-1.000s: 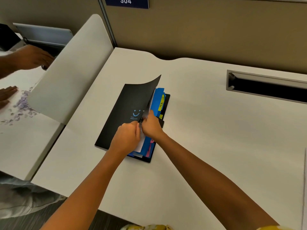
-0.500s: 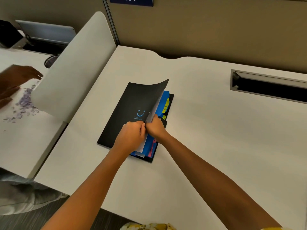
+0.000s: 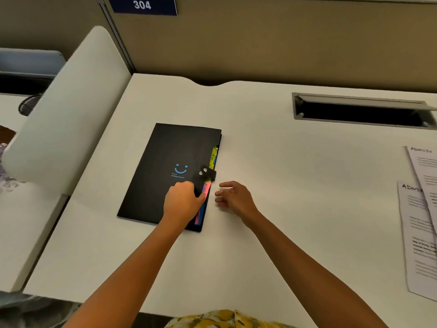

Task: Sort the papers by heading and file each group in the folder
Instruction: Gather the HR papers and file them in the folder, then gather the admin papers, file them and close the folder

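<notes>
The black folder (image 3: 165,171) with a blue smiley lies flat and closed on the white desk (image 3: 272,185), its snap strap (image 3: 206,172) fastened over the right edge. Yellow, pink and blue tabs (image 3: 206,188) stick out along that edge. My left hand (image 3: 182,200) lies on the folder's lower right part, fingers curled onto the cover edge by the pink tab. My right hand (image 3: 234,196) hovers just right of the folder, fingers loosely bent, holding nothing. Printed papers (image 3: 418,223) headed ADMIN lie at the desk's right edge.
A white curved divider (image 3: 68,114) stands on the left between this desk and the neighbouring one. A cable slot (image 3: 359,111) with a raised lid opens at the back right. A beige partition wall with a 304 sign (image 3: 143,5) runs behind.
The lifted cover has come down and the folder is now closed with its strap snapped. My right hand has left the folder and moved right. The view shifted, revealing the ADMIN papers.
</notes>
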Tool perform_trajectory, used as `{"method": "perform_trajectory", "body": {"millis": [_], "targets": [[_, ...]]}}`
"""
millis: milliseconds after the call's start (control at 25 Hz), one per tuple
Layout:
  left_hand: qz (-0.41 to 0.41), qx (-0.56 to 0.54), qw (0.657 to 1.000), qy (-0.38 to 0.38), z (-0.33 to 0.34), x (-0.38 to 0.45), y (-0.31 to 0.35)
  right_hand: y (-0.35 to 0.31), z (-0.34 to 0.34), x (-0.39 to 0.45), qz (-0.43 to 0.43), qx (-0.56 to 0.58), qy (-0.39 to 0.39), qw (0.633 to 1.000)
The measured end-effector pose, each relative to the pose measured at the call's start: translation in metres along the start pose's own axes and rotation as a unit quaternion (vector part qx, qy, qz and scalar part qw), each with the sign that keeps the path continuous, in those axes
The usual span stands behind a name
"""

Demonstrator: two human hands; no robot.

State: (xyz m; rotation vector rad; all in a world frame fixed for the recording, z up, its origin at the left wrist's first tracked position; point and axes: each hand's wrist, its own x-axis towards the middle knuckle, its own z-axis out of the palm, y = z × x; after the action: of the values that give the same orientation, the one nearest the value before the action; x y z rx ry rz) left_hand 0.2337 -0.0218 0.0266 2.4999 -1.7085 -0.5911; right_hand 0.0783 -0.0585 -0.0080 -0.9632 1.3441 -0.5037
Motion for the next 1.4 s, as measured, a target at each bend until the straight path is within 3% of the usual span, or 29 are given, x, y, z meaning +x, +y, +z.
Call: {"method": "perform_trajectory", "body": {"millis": [120, 240, 360, 520, 760, 1040, 1160, 1240, 1320, 1400], "targets": [[-0.02, 0.04, 0.999, -0.002, 0.001, 0.001, -0.001, 0.004, -0.008, -0.002, 0.009, 0.01, 0.012, 1.0], [0.028, 0.066, 0.997, 0.008, 0.007, -0.006, 0.02, 0.022, -0.038, -0.016, 0.008, 0.072, 0.062, 0.995], [0.042, 0.021, 0.997, 0.067, 0.006, -0.009, 0.02, 0.023, -0.039, -0.019, 0.01, 0.076, 0.051, 0.996], [0.123, -0.083, 0.979, 0.141, 0.007, -0.021, 0.054, 0.021, -0.07, -0.03, -0.011, 0.08, 0.065, 0.995], [0.129, -0.159, 0.975, 0.085, 0.042, -0.047, 0.147, 0.037, -0.166, -0.059, -0.062, 0.057, 0.099, 0.992], [0.17, -0.21, 0.96, 0.07, 0.1, -0.09, 0.264, 0.078, -0.314, -0.096, -0.104, 0.013, 0.169, 0.98], [0.184, -0.233, 0.954, 0.036, 0.124, -0.105, 0.313, 0.1, -0.376, -0.108, -0.135, -0.062, 0.276, 0.95], [0.206, -0.228, 0.952, 0.003, 0.138, -0.113, 0.338, 0.112, -0.415, -0.113, -0.166, -0.156, 0.379, 0.897], [0.257, -0.178, 0.949, -0.053, 0.154, -0.122, 0.361, 0.126, -0.452, -0.116, -0.172, -0.251, 0.449, 0.84], [0.324, -0.089, 0.935, -0.111, 0.173, -0.13, 0.385, 0.138, -0.488, -0.116, -0.141, -0.297, 0.474, 0.817]]}}
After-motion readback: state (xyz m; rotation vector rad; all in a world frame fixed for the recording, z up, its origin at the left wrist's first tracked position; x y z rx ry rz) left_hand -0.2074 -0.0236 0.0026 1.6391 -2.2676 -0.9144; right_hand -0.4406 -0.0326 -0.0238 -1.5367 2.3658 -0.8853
